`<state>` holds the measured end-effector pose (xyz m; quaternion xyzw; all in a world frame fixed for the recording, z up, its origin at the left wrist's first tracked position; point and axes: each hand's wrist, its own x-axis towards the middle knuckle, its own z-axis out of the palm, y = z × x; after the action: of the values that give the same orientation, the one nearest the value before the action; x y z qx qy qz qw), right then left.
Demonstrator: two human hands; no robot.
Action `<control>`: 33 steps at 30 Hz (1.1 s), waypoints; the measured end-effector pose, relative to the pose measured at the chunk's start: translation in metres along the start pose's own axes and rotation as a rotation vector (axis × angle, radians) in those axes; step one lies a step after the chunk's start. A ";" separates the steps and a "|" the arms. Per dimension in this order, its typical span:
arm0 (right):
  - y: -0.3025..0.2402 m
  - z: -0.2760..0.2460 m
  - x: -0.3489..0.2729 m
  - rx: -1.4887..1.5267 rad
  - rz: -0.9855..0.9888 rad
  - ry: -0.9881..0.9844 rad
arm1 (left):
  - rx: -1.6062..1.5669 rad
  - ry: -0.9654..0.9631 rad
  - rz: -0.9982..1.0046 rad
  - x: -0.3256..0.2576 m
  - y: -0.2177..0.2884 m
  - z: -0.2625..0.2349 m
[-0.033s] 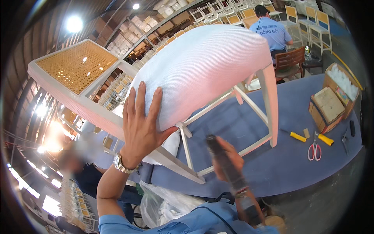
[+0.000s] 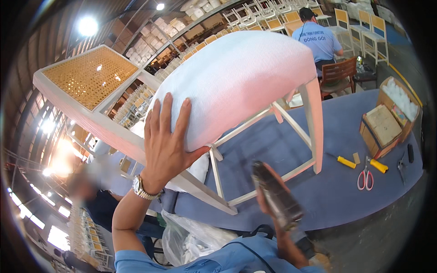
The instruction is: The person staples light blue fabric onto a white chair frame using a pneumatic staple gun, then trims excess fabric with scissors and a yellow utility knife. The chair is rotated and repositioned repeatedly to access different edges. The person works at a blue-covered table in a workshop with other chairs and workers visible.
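Blue desk (image 2: pixel 337 200) beneath white chair (image 2: pixel 246 82). Pressing left grip (image 2: pixel 166 141), fingers (image 2: pixel 181 120) spread, flat against the chair's padded seat (image 2: pixel 259 59); holding blurred dark tool (image 2: pixel 281 199) with right grip (image 2: pixel 262 201) wrapped around, nearer than the chair; scissors (image 2: pixel 365 179) right of the chair.

A bright ceiling lamp (image 2: pixel 88 26) and a warm, blown-out glare light the far left, while pale pink tints the upholstered seat (image 2: pixel 246 77) and soft shadow dims the blue tabletop (image 2: pixel 337 195) beneath. The handheld tool (image 2: pixel 278 198) is smeared, a co-worker's head (image 2: pixel 86 182) at left is blurred, and fisheye distortion bends edges toward the black rim.
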<state>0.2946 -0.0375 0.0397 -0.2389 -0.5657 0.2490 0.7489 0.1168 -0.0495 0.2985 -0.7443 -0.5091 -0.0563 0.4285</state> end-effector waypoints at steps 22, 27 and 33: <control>0.203 -0.320 -0.154 0.729 1.335 0.425 | -0.242 0.273 -0.252 0.074 0.081 0.021; 0.152 -0.268 -0.065 -0.410 1.195 -0.452 | -0.572 0.495 -0.421 -0.009 0.116 0.025; 0.100 -0.197 0.127 -0.340 0.571 -0.108 | -0.508 0.782 -1.103 -0.110 0.087 0.062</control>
<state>0.5045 0.1055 0.0198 -0.4957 -0.5484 0.3631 0.5673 0.1126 -0.0939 0.1522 -0.3812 -0.5914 -0.6431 0.3024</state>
